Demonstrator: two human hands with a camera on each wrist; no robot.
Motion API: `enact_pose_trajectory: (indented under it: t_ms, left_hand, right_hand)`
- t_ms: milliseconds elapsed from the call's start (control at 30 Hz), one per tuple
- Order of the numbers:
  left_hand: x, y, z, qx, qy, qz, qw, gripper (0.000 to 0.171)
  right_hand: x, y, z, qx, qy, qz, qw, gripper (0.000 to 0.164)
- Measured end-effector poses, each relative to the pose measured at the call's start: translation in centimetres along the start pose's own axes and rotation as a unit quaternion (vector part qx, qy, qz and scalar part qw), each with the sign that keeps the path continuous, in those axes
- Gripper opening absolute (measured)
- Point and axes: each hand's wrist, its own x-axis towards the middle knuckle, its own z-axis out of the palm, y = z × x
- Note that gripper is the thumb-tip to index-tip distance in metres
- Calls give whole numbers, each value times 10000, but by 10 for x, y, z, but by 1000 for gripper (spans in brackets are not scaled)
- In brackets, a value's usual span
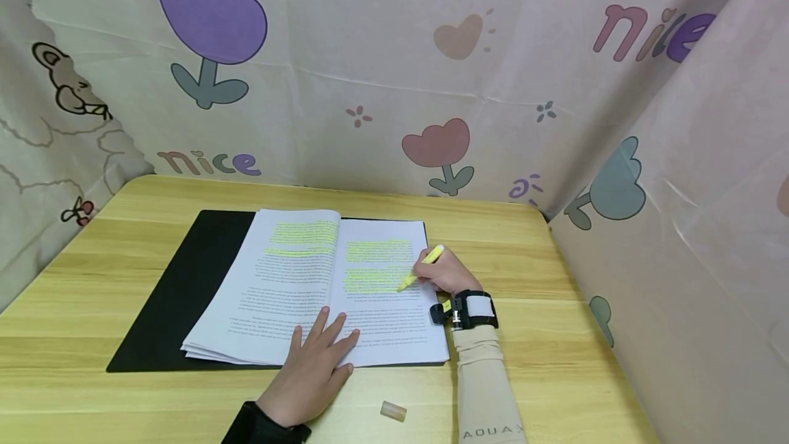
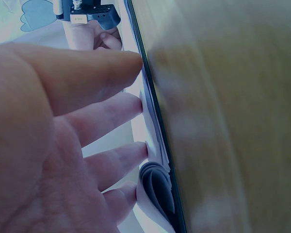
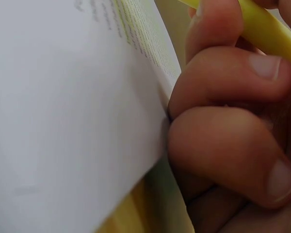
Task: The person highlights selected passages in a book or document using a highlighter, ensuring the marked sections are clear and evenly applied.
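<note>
An open stack of bound printed pages lies on a black folder, with yellow-marked lines across the upper part of both pages. My right hand pinches a yellow highlighter, its tip at the lowest marked lines of the right page. In the right wrist view my curled fingers rest against the paper's edge beside the highlighter. My left hand lies with spread fingers on the lower edge of the pages near the fold; the left wrist view shows those fingers over the paper edge.
A small capped-end piece like a highlighter cap lies on the wooden table in front of the pages. Patterned curtains hang behind and at both sides of the table. A camera strap circles the right wrist.
</note>
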Motion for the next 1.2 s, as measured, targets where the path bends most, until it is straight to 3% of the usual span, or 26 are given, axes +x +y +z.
enact_pose_trajectory:
  t_ms: [1200]
  left_hand:
    - [0, -2, 3, 69, 1, -15, 10000, 44]
  right_hand:
    - [-2, 6, -12, -143, 183, -3, 9997, 13]
